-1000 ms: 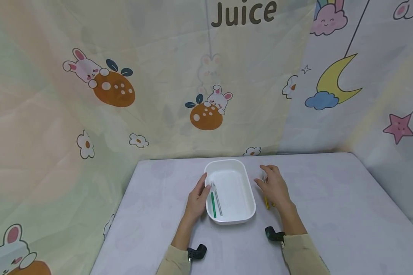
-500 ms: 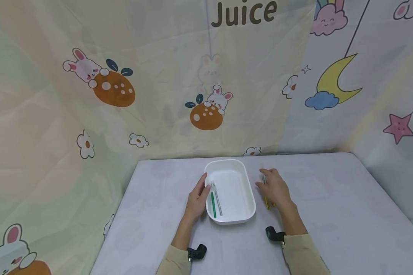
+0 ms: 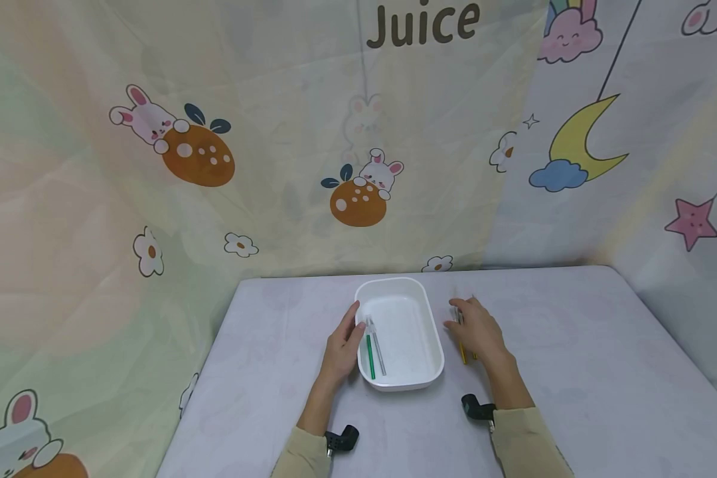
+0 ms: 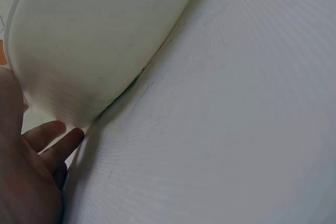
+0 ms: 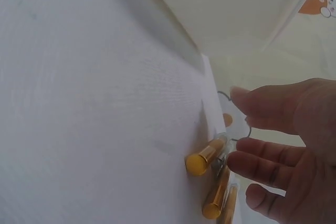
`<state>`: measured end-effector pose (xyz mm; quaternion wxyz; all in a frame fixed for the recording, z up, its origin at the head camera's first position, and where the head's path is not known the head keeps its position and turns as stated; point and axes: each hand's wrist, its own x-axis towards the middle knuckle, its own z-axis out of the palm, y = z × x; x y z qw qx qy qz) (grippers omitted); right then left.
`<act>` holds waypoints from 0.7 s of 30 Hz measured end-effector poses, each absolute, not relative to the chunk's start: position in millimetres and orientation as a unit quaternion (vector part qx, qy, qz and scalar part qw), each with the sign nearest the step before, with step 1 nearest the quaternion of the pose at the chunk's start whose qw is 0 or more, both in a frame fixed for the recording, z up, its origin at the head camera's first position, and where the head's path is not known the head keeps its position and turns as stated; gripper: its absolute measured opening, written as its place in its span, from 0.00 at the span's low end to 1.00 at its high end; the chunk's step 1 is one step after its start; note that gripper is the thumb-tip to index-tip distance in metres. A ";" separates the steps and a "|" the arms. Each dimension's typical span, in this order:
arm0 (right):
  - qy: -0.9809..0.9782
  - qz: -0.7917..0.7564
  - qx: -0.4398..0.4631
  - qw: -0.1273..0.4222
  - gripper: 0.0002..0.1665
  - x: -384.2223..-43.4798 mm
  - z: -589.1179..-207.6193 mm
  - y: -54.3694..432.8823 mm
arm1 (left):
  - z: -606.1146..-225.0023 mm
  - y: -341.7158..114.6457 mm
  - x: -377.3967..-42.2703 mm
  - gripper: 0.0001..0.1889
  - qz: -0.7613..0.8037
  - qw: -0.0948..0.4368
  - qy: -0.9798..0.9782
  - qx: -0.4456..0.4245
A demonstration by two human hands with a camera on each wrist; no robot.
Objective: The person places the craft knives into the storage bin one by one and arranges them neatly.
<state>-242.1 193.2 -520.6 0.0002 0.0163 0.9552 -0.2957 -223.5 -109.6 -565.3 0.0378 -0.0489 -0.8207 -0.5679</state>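
Note:
At the middle of the table sits a white plastic tray [image 3: 407,355]. My left hand [image 3: 340,348] holds its left wall, thumb at the rim and fingers against the outside. In the tray's left part lie a slim green stick [image 3: 371,358] and a clear or silvery one [image 3: 379,352], both with pale upper ends. To the right of the tray my right hand [image 3: 480,328] hovers with thumb and fingers apart. Close to its fingertips several yellow-ended sticks [image 5: 207,156] lie on the table, partly hidden by the hand. Whether the sticks are pens or brushes cannot be told.
A white cloth covers the table [image 3: 585,358]. Behind it and at both sides hangs a printed curtain [image 3: 275,186]. Black cameras are strapped at the left wrist [image 3: 343,438] and the right wrist [image 3: 477,407].
My right hand has lowered slightly toward the near side over the yellow-ended sticks, thumb and fingers still apart. The left hand and the tray have not moved.

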 end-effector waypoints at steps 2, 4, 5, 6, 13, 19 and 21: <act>0.956 -0.292 0.012 0.002 0.34 -242.4 -521.7 193.9 | -565.8 -109.8 -223.4 0.28 -0.569 0.037 -0.820 -0.050; 0.957 -0.290 0.010 0.002 0.33 -242.7 -522.4 194.2 | -566.0 -109.9 -223.5 0.28 -0.571 0.037 -0.819 -0.051; 0.957 -0.289 0.009 0.002 0.33 -242.9 -522.6 194.3 | -566.2 -109.9 -223.6 0.28 -0.571 0.037 -0.818 -0.051; 0.957 -0.288 0.006 0.003 0.33 -243.1 -522.9 194.4 | -566.3 -109.9 -223.7 0.28 -0.572 0.037 -0.818 -0.051; 0.958 -0.285 0.000 0.007 0.31 -243.9 -523.1 194.8 | -566.2 -109.8 -224.2 0.28 -0.572 0.036 -0.818 -0.051; 0.958 -0.286 -0.013 0.012 0.26 -243.7 -524.1 195.8 | -565.7 -109.6 -224.1 0.27 -0.574 0.036 -0.817 -0.053; 0.956 -0.291 -0.013 0.017 0.25 -242.5 -523.8 194.9 | -565.6 -109.5 -224.0 0.27 -0.573 0.035 -0.817 -0.052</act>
